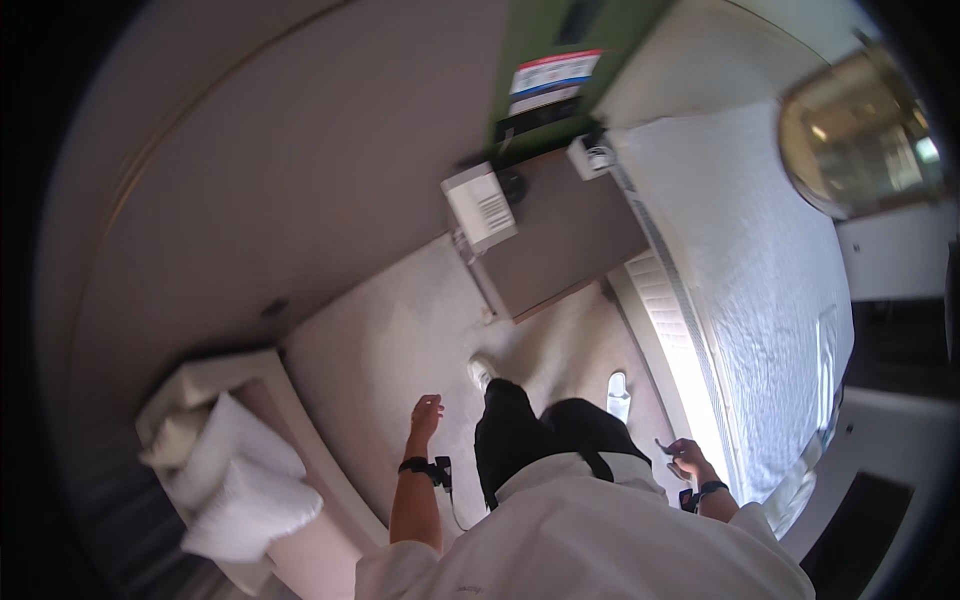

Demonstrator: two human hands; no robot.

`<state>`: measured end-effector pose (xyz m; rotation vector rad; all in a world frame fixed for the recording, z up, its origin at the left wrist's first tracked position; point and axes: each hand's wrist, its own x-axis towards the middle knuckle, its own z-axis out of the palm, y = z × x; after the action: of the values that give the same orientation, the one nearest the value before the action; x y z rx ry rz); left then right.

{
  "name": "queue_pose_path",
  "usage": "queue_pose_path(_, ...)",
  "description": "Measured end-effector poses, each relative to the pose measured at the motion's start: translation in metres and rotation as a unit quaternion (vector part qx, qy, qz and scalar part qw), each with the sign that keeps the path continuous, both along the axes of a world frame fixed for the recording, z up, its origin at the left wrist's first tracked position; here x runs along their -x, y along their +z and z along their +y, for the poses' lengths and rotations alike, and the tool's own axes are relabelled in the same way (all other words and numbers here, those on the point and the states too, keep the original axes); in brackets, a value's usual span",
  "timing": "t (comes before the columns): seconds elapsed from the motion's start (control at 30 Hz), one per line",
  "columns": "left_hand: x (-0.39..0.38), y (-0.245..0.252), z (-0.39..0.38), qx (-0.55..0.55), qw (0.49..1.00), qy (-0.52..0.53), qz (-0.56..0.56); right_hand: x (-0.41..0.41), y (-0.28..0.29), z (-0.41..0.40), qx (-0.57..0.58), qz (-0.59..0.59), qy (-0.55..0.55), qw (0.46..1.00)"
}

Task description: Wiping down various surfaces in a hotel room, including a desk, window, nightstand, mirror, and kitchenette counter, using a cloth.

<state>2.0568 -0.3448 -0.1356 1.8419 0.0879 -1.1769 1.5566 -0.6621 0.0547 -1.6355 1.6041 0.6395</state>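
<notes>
My left hand point(427, 414) hangs over the carpet with its fingers loosely curled and nothing seen in it. My right hand point(688, 457), beside the bed, holds a small thin grey object point(663, 448) too small to name. A white slipper point(618, 397) lies on the floor between my legs and the bed. One white shoe point(482, 372) shows on my foot. Both wrists wear black straps with small devices.
A bed with a white sheet point(750, 225) runs along the right. Ahead stands a dark-topped bedside cabinet point(562, 232) bearing a white box-shaped item point(480, 208). White pillows point(251, 510) lie on a sofa point(322, 480) at the left. A glossy lampshade-like object point(859, 135) hangs upper right.
</notes>
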Motion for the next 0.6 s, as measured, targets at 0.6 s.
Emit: queue_pose_path(0.6, 0.029, 0.005, -0.061, -0.176, 0.926, -0.332, 0.028, 0.141, -0.180, 0.371, 0.039, -0.108, -0.250, 0.961)
